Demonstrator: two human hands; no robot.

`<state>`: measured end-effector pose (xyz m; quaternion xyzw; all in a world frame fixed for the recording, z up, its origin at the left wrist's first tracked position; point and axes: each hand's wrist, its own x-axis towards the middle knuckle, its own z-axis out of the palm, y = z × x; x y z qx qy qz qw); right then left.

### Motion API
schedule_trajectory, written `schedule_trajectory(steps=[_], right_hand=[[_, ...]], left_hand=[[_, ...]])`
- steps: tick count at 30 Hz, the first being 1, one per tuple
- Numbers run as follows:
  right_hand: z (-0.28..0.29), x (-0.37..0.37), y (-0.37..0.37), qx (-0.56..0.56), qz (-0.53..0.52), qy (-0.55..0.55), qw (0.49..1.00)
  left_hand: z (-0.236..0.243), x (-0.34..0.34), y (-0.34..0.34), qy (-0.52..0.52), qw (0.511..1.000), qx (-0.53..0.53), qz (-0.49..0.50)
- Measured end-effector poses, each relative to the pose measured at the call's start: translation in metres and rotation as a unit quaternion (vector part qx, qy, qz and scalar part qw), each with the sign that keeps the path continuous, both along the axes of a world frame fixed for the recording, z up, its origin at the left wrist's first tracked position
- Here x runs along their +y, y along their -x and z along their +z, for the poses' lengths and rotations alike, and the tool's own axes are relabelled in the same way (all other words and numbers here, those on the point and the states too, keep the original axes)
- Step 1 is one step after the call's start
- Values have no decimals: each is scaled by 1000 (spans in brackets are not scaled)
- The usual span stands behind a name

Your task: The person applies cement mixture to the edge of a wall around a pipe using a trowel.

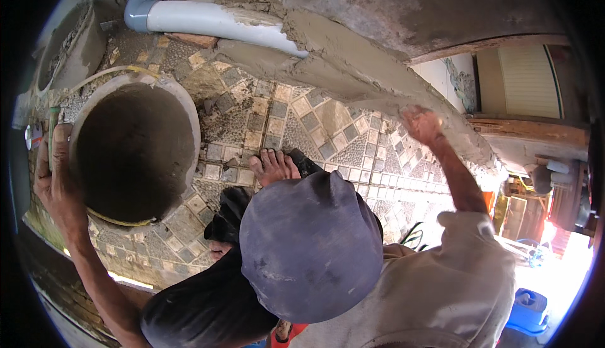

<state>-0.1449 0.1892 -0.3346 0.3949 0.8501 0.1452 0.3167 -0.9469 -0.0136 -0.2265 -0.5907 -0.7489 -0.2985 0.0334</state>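
Note:
My left hand point(58, 171) is beside the left rim of a round, mortar-stained bucket point(194, 112). Its fingers are closed around a slim green thing point(53, 120) whose kind I cannot make out. My right hand point(423, 125), blurred and curled, reaches to a ledge of wet grey mortar point(343, 58) along the wall. What it grips is hidden; a thin pale edge lies on the mortar beside it. The bucket's inside is dark.
A white pipe point(217, 23) with a grey elbow point(140, 9) runs into the mortar. A second tub point(82, 52) stands at the far left. A bare foot point(275, 166) rests on the patterned tile floor point(280, 110). A grey-blue cap point(309, 247) covers the centre. A blue container point(528, 310) stands lower right.

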Motion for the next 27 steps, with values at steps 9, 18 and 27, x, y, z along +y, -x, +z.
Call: schedule_trajectory(steps=[9,18,27], right_hand=[[79,62,152,-17,100,24,995],[107,94,248,115,111,-41,986],[32,25,139,77,48,8,996]], left_hand=[[18,4,-6,-7,985,-157,68],[11,-1,4,0,999,7,45],[13,-3,-4,-7,995,-64,70]])
